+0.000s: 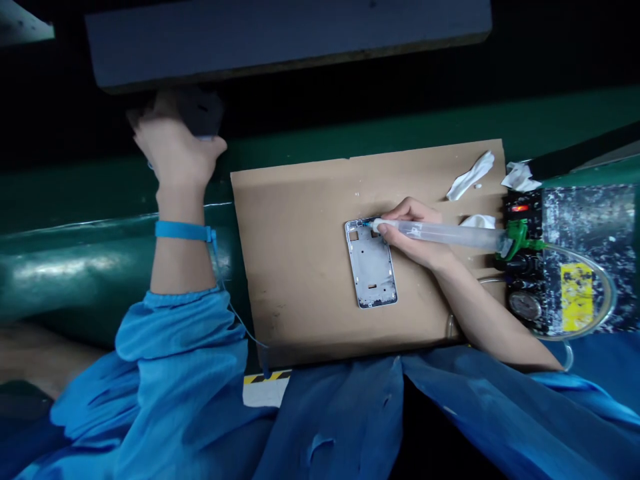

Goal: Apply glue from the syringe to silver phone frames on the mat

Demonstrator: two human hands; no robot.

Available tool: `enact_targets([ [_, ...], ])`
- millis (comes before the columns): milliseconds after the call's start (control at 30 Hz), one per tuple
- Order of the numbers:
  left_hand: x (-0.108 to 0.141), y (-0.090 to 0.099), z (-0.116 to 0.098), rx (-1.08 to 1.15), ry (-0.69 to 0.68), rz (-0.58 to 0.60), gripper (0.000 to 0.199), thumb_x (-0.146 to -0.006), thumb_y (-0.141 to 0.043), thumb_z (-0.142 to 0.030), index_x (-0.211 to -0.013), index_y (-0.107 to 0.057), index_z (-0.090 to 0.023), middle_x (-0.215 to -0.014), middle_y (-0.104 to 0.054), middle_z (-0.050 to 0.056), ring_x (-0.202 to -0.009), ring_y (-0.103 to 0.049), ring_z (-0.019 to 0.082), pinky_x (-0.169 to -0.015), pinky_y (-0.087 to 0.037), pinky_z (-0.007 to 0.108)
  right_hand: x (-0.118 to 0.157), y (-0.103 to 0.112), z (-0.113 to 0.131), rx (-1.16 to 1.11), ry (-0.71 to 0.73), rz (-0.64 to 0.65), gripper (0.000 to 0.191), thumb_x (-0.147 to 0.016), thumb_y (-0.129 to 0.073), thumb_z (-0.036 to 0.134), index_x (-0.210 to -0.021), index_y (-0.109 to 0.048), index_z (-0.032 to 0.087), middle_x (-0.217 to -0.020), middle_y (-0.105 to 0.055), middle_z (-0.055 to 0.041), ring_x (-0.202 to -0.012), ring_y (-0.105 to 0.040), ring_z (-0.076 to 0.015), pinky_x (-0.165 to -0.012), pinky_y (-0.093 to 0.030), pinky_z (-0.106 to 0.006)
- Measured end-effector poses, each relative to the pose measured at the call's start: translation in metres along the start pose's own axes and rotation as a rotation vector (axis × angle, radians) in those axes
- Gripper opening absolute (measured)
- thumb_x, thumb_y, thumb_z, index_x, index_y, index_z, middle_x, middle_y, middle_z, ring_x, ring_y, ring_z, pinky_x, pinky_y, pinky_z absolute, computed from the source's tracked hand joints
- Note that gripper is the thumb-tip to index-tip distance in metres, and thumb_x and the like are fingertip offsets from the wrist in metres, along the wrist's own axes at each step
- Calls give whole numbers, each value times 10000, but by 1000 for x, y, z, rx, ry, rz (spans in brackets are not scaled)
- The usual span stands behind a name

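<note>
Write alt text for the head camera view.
A right hand holds a syringe at the top corner of a phone frame on brown cardboard; the left hand, in a blue wrist strap, grips something dark.

Blurred dark object [199, 113] in left hand [173, 145], partly hidden under shelf [285, 43]; syringe tip [369, 225], too small to see

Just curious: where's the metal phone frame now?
In the head view, the metal phone frame lies on the cardboard sheet, under the syringe in the right hand.

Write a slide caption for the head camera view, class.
Right hand holds a syringe to a phone frame on brown cardboard.
</note>
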State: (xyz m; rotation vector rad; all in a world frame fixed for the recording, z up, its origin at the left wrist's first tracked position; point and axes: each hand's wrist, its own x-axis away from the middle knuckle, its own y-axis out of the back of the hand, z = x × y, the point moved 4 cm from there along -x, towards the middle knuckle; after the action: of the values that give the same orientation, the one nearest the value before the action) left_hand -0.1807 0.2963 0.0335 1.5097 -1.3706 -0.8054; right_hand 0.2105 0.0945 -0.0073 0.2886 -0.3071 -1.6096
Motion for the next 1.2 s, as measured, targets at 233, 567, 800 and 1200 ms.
enact_targets([
  [233,48,30,15,-72,73,-199,577,-879,-875,-475,-1379,-641,-308,-1557,-705,-79,-1513,-562,348,-1316,-476,650,0,-1,-5,-56,6,3,420,-910,-946,687,-877,-747,319,-746,-807,-7,-618,-696,-208,-566,-564,-373],
  [567,250,26,-14,134,-203,204,618,-816,-835,-383,-1404,-658,-449,-1478,-787,45,-1364,-746,438,-1062,-674,647,-6,12,-16,-195,43,-249,555,-953,-809,866,-930,-618,345,-628,-629,31,-502,-574,-205,-531,-465,-405],
  [800,377,-37,-47,370,-542,837,768,-791,-894,-277,-1505,-642,-404,-1642,-731,53,-1557,-672,365,-1220,-671,585,-12,20,-32,-143,54,-353,538,-1051,-640,889,-1008,-627,353,-690,-614,-6,-613,-661,-251,-598,-478,-445],
  [1200,285,-60,-111,119,-729,436,825,-982,-821,-189,-1729,-565,-426,-1721,-677,72,-1538,-645,409,-1257,-606,680,-14,24,-21,-261,108,-459,557,-983,-730,874,-911,-580,342,-664,-590,23,-538,-568,-220,-592,-459,-423],
])
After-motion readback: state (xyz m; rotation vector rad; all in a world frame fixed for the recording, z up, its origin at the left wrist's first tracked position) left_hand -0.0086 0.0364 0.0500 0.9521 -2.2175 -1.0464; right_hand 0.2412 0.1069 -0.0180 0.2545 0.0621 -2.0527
